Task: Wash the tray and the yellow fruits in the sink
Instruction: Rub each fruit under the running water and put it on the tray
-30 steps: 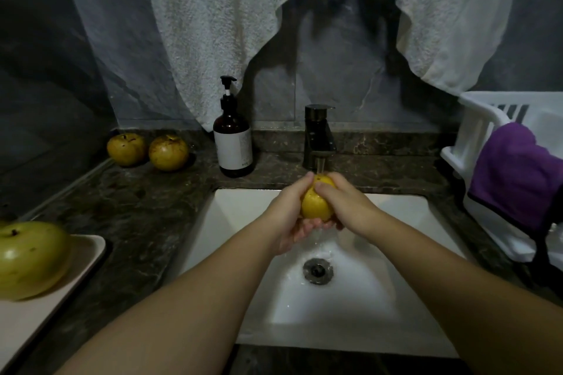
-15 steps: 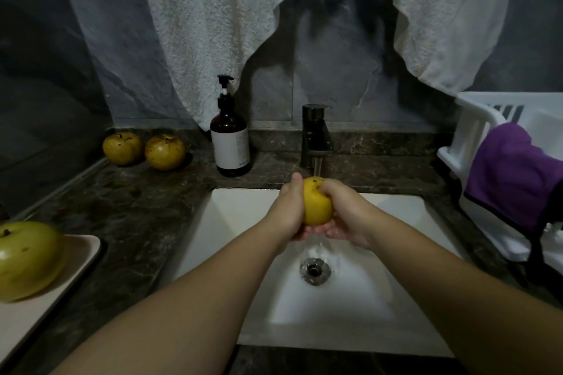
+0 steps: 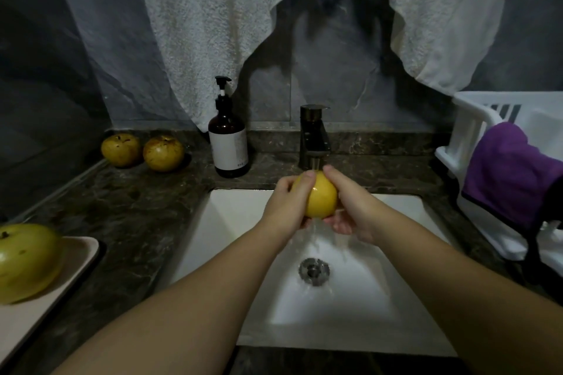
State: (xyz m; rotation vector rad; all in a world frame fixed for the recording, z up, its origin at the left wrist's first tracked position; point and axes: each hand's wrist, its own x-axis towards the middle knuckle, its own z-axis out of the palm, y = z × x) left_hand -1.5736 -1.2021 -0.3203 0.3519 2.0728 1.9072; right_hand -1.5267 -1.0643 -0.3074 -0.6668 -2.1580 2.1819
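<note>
yellow fruit [image 3: 321, 198] under the faucet [image 3: 313, 143], over the sink [image 3: 243, 222] | my left hand [image 3: 286, 207] and right hand [image 3: 350, 207] both grip it, water running off | tray [image 3: 82, 256] left of sink on desk, bearing one fruit [image 3: 26, 262] | two fruits [image 3: 143, 151] behind, by soap bottle [image 3: 228, 143]

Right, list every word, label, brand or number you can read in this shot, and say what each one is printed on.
Nothing here can be read.
White label on the brown pump soap bottle: a short line of dark print near its bottom edge, too small and blurred to read.
Dark metal faucet, white plastic dish rack, beige tray, white sink and the wet yellow fruit held in both hands: no text visible.
</note>
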